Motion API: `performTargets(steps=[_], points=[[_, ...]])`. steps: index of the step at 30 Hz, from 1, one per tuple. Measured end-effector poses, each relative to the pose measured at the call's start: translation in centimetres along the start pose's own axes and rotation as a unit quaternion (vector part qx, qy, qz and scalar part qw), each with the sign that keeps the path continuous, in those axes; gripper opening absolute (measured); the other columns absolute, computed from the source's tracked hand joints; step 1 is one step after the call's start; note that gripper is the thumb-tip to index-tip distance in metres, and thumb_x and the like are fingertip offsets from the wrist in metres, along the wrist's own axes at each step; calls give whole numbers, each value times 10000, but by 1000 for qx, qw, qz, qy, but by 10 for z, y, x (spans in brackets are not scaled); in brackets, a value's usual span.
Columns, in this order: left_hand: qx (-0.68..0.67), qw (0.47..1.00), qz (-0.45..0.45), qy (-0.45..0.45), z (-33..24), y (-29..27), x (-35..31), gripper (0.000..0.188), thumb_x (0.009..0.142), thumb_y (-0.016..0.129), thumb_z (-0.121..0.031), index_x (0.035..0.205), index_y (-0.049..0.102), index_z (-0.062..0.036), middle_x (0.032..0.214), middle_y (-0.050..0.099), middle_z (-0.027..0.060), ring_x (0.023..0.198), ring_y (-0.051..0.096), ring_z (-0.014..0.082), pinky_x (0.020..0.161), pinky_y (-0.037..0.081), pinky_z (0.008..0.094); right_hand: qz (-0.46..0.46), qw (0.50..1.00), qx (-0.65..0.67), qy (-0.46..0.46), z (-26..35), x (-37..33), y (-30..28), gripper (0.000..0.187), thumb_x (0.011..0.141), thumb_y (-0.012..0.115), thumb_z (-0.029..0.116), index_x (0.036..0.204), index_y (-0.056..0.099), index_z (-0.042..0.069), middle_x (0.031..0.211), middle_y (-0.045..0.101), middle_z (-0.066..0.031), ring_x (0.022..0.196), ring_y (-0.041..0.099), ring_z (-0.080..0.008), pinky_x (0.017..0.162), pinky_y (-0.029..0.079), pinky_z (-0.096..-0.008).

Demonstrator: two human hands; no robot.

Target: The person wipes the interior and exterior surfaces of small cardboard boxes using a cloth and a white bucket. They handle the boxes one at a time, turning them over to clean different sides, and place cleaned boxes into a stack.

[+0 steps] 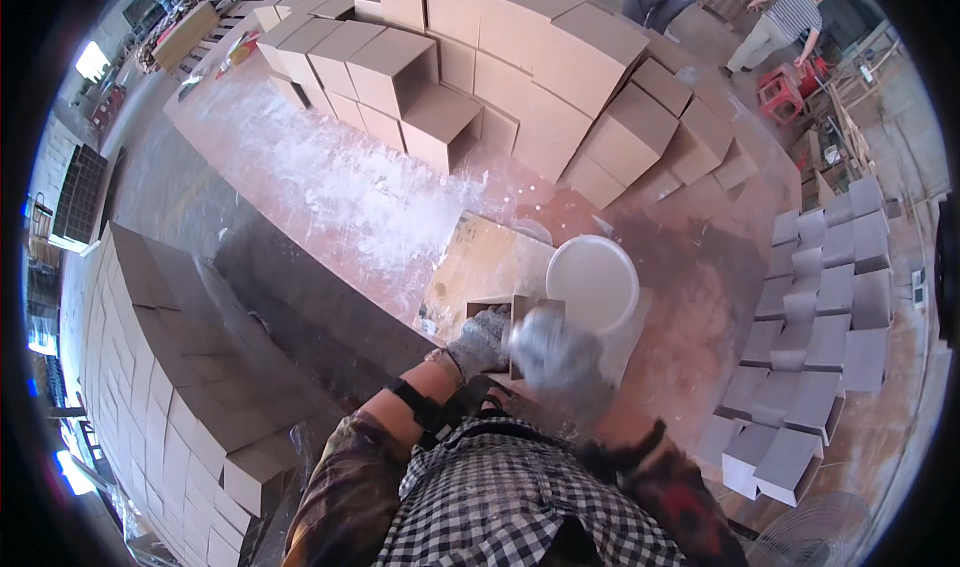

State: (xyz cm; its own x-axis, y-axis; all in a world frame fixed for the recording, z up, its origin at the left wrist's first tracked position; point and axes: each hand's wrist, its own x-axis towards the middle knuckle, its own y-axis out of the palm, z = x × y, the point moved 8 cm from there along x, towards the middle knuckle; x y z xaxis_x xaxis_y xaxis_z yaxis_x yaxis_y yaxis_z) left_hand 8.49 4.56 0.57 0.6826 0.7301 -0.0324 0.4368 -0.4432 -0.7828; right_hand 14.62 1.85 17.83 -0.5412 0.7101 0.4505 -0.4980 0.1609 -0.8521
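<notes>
At the near edge of the work table, a small brown cardboard box (pixel 521 308) with an open side stands on a worn wooden board (pixel 470 262). My left hand (pixel 480 341), in a grey knit glove, grips the box at its left side, fingers partly hidden by it. On the box's right is my right hand (pixel 556 349), also gloved and smeared by motion; its fingers cannot be made out. Just beyond that hand sits a round white bucket (pixel 592 279) with pale contents, on the board's right.
Stacked brown boxes (pixel 510 77) line the table's far side. Another tall stack (pixel 160 367) stands at left, and rows of greyish boxes (pixel 825 297) at right. White residue (pixel 350 187) smears the reddish tabletop (pixel 670 317). Two people stand far right near red stools (pixel 780 95).
</notes>
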Motion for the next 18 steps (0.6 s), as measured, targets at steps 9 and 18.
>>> performTargets(steps=[9, 18], points=[[3, 991, -93, 97, -9, 1, 6, 519, 775, 611, -413, 1153, 617, -57, 1159, 596, 213, 1057, 596, 336, 946, 445, 412, -46, 978, 92, 183, -62, 33, 2, 92, 745, 705, 169, 820, 680, 123, 882, 647, -57, 757, 631, -266, 623, 507, -381], [-53, 996, -76, 5, 10, 8, -1, 506, 783, 612, -405, 1163, 601, -71, 1195, 577, 204, 1094, 572, 348, 954, 438, 434, 82, 994, 66, 41, 21, -12, -1, 179, 743, 712, 257, 856, 665, 127, 800, 578, -68, 729, 596, -251, 603, 484, -392]])
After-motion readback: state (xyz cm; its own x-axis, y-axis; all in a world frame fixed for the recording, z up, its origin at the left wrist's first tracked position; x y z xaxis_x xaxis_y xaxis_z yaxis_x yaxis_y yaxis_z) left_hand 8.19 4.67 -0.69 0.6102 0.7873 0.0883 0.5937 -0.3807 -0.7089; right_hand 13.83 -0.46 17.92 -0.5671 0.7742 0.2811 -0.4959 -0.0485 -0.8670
